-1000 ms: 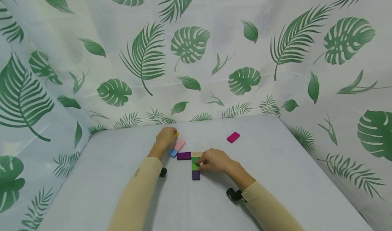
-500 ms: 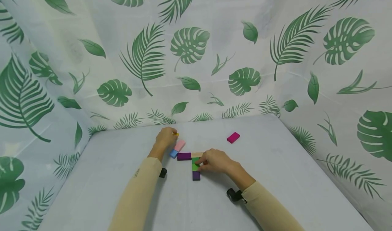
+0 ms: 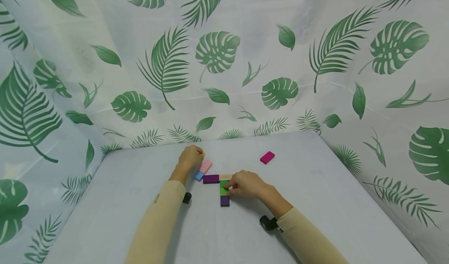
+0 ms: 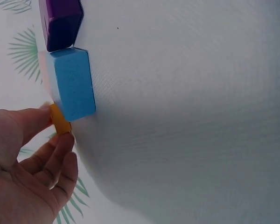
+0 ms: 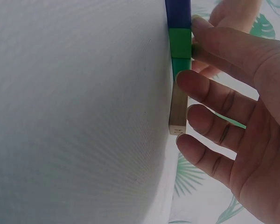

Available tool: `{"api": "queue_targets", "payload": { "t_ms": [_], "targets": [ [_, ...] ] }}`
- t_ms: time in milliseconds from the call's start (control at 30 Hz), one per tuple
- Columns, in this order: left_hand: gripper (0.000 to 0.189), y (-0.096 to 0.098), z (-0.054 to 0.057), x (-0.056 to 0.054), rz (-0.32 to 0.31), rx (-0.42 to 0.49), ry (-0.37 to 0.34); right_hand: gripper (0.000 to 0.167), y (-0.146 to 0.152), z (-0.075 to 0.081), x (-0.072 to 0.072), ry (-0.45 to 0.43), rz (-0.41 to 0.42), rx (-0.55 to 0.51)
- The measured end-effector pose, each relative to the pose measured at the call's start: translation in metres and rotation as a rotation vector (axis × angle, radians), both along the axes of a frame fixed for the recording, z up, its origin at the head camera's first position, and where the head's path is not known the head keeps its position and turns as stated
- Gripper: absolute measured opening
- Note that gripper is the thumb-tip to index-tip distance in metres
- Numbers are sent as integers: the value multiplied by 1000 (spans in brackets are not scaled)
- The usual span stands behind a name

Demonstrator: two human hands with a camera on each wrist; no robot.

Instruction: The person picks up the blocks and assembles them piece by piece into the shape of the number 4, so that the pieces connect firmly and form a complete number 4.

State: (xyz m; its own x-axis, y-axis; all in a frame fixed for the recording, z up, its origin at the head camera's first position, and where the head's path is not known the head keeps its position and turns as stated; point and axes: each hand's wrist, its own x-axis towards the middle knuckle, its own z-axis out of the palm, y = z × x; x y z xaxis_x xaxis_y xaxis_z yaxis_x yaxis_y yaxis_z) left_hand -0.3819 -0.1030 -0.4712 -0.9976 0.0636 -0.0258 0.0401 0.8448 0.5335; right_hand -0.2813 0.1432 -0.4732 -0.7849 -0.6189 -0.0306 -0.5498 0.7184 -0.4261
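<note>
My left hand (image 3: pixel 190 156) pinches a small yellow block (image 4: pixel 60 119) between thumb and fingertips at the far end of a pink block (image 3: pixel 206 166). A blue block (image 4: pixel 75 85) joins the pink one at its near end, close to a purple block (image 3: pixel 211 179). My right hand (image 3: pixel 247 183) rests with loosely bent, spread fingers along the right side of a row. In that row lie a bright green block (image 5: pixel 180 43), a darker green block (image 5: pixel 181 67) and a dark purple block (image 3: pixel 225 201). A plain wooden block (image 5: pixel 179 109) lies across the row's far end, partly hidden by the right hand.
A magenta block (image 3: pixel 267 157) lies apart at the back right of the white-covered table (image 3: pixel 140 186). Behind the table hangs a white curtain (image 3: pixel 245 61) printed with green leaves. A small black camera (image 3: pixel 268 222) sits on the right wrist.
</note>
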Motion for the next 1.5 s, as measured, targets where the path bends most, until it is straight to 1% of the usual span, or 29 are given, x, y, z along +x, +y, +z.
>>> {"api": "queue_targets", "payload": {
  "t_ms": [133, 267, 400, 533, 700, 867, 1100, 1500],
  "targets": [
    [35, -2, -1, -1, 8, 4, 23, 31, -1, 0, -1, 1, 9, -4],
    [34, -3, -3, -4, -1, 4, 44, 31, -1, 2, -1, 3, 7, -3],
    [33, -3, -5, -7, 6, 14, 50, 30, 0, 1, -2, 8, 11, 3],
    [31, -2, -6, -7, 22, 42, 47, 30, 0, 1, -1, 9, 14, -2],
    [28, 1, -5, -5, 25, 58, 47, 30, 1, 0, -1, 10, 10, -7],
    [25, 3, -5, -4, 18, 56, 60, 30, 1, 1, 0, 8, 6, -6],
    [24, 4, -4, -5, 6, 80, 75, 30, 1, 3, 0, 6, 11, -12],
    [21, 13, -5, -7, -1, 66, 35, 30, 1, 4, 3, 0, 19, -28]
  ]
}}
